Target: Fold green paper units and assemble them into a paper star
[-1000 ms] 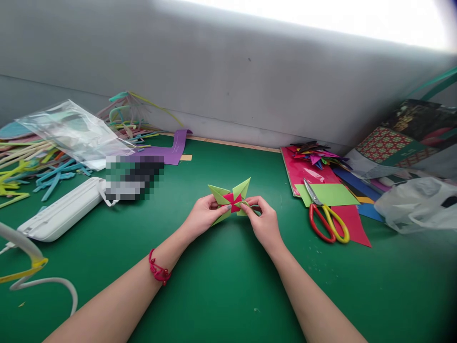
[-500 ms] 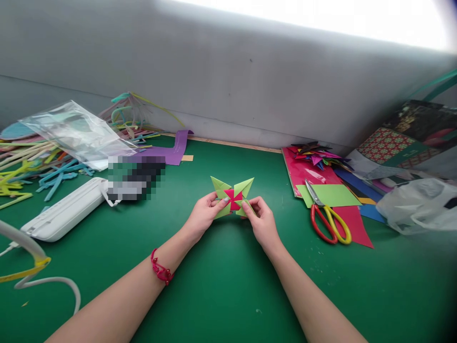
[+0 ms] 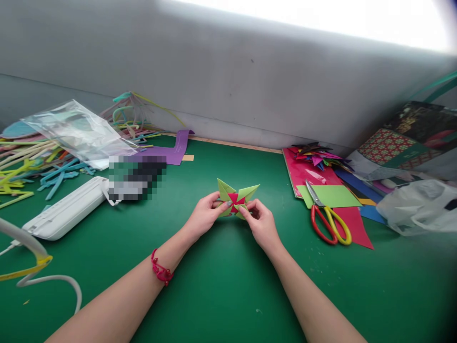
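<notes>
No text, label, brand or number can be read anywhere; a patch near the surface's left edge is blurred out.

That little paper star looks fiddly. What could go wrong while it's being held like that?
Both hands, left hand and right hand, pinch the green and red star near its centre, so a hard squeeze might crease or tear a point. Only fingertips hold it, so it could slip. The scissors lie open-bladed beside the right forearm, perhaps easy to brush.
</notes>
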Available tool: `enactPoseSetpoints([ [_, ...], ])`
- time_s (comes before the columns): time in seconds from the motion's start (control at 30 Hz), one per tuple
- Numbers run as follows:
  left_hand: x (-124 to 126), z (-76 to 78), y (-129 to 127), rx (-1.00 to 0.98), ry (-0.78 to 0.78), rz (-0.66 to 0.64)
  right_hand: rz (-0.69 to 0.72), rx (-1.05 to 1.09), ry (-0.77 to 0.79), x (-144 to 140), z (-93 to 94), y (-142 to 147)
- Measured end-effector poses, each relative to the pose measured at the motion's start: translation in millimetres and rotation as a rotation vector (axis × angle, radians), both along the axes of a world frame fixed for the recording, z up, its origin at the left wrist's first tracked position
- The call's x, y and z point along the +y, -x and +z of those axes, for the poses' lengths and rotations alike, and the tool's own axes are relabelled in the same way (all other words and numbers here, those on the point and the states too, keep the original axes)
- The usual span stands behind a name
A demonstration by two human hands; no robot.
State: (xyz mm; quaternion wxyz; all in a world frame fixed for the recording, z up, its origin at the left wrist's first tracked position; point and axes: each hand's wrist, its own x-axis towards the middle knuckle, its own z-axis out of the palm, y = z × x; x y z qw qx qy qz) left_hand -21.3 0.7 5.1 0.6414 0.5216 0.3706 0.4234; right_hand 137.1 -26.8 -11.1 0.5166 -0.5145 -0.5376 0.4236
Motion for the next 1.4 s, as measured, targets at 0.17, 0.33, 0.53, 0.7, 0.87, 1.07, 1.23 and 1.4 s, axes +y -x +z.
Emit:
enactPoseSetpoints([
  [0.17,-1,-1.5,-2,-0.044,0.057,0.024,-0.017,0.103,0.045,-1,1.2,5],
  [0.33,0,-3.7,-1,-0.047,0.063,0.05,-0.035,0.067,0.053,-3,3.0,8],
  [0.53,0,-5.2,-3,-0.037,0.042,0.04,-0.08,-0.056,-0.033,-6,6.5,9],
  [0.7,-1,-5.1,-3,-0.049,0.046,0.035,-0.108,-0.07,-0.023,-6,7.6,8],
  [0.87,0,-5.2,-2,-0.016,-0.016,0.014,-0.1,0.023,-0.003,-4,2.7,5],
  [1.07,0,-3.4,-2,0.074,-0.121,0.009,-0.015,0.131,0.044,-1,-2.8,5],
  [1.23,0,-4.6,-2,0.055,-0.098,0.031,-0.041,0.055,0.048,-4,4.6,6],
  [1.4,3,-7.2,0,0.026,-0.054,0.09,-0.027,-0.012,0.049,-5,5.9,6],
])
